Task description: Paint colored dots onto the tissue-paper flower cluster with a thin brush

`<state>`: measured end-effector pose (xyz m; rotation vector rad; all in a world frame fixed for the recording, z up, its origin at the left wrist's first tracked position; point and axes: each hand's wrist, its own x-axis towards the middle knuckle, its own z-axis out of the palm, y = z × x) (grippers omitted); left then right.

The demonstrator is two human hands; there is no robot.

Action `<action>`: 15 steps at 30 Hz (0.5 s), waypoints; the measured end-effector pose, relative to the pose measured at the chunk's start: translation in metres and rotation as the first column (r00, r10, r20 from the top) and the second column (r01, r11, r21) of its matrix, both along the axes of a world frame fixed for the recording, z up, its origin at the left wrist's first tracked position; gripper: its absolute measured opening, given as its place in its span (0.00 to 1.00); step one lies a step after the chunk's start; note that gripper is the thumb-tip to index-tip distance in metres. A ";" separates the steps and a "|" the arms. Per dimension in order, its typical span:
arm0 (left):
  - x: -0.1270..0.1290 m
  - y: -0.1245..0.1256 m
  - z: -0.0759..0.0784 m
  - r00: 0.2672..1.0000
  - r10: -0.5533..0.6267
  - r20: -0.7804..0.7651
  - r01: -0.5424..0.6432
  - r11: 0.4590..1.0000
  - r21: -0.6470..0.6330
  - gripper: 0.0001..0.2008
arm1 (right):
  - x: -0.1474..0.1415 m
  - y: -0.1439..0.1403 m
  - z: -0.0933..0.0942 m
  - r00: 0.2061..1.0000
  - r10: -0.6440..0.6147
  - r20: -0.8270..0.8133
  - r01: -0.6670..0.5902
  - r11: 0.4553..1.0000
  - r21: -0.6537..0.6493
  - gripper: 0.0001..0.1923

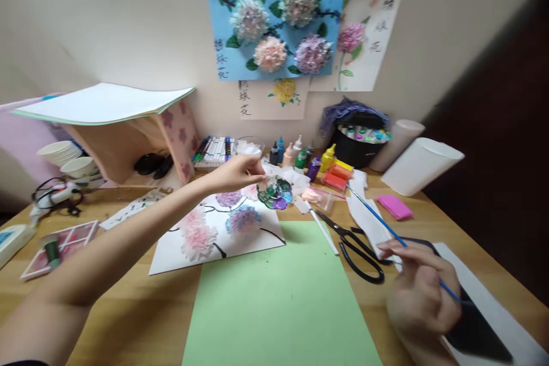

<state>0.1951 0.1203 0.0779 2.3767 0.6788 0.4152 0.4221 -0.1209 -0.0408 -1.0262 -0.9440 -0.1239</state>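
Table (141, 320) beside pale wall (141, 23)

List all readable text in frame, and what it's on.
"球花": blue flower picture, lower left; first character above blurred.
"球花": white sheet with pink flower; first character unclear.
"球花": sheet with yellow flower; first character unclear.
Black marker holder: print too small to read.
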 end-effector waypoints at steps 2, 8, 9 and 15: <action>-0.050 -0.001 -0.003 0.982 0.182 0.055 -0.175 0.979 -0.108 0.15 | -0.005 -0.004 -0.001 0.995 -0.001 0.101 0.011 0.995 -0.099 0.12; -0.210 -0.016 0.000 0.714 0.690 0.118 -0.635 0.710 -0.305 0.20 | -0.042 0.019 0.021 0.555 0.376 0.742 -0.251 0.926 -0.281 0.13; -0.233 -0.021 0.001 0.655 0.745 0.125 -0.683 0.654 -0.325 0.20 | -0.058 0.030 0.026 0.521 0.375 0.767 -0.283 0.923 -0.259 0.14; -0.324 -0.056 -0.003 0.416 0.904 0.103 -0.787 0.414 -0.456 0.22 | -0.210 0.110 0.033 0.202 0.449 0.870 -0.349 0.863 -0.364 0.12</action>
